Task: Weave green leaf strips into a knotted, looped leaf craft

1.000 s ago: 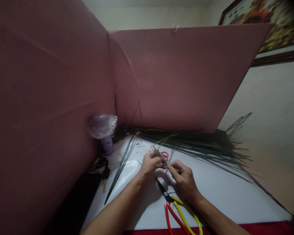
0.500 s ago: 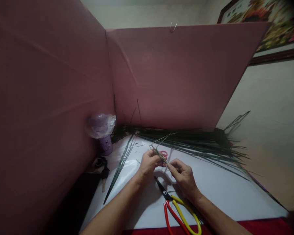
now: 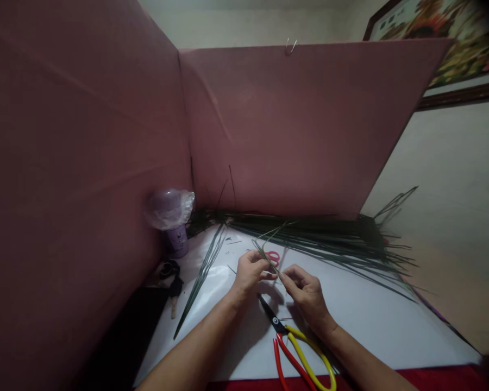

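Note:
My left hand point(image 3: 249, 273) and my right hand point(image 3: 305, 293) meet over the white tabletop point(image 3: 370, 320), both pinched on thin green leaf strips point(image 3: 269, 245) that fan up and away from the fingers. The fingertips nearly touch each other. Just below the hands lie scissors point(image 3: 297, 350) with one red and one yellow handle, blades pointing toward my left hand. A small pair of red-handled scissors point(image 3: 274, 256) lies partly hidden behind the strips.
A long pile of green leaves point(image 3: 334, 241) lies along the foot of the pink board point(image 3: 293, 125). A loose bundle of strips point(image 3: 204, 274) lies at the left. A purple cup covered in plastic point(image 3: 171, 220) stands in the corner beside dark keys point(image 3: 171, 279).
Both hands have stayed almost in place, with only slight finger shifts on the strips. The view has drifted a little.

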A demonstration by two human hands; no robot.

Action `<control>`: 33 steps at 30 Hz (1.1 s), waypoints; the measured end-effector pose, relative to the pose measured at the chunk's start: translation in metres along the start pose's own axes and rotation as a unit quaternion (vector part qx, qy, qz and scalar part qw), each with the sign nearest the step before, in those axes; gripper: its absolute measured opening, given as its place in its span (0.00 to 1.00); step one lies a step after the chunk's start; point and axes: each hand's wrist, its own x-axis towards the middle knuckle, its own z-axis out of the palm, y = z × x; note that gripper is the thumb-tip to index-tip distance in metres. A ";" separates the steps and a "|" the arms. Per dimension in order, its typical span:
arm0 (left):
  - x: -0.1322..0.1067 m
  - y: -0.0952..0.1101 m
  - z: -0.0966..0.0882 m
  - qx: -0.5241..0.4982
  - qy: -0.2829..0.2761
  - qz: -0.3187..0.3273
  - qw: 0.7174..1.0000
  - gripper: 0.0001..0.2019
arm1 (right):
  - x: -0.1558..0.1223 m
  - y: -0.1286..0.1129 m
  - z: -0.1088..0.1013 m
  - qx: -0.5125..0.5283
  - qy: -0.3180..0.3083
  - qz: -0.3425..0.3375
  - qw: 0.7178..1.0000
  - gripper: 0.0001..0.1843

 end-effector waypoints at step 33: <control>0.007 -0.010 -0.006 0.023 -0.031 0.041 0.998 0.10 | 0.002 0.001 0.000 0.001 -0.014 0.006 1.000 0.16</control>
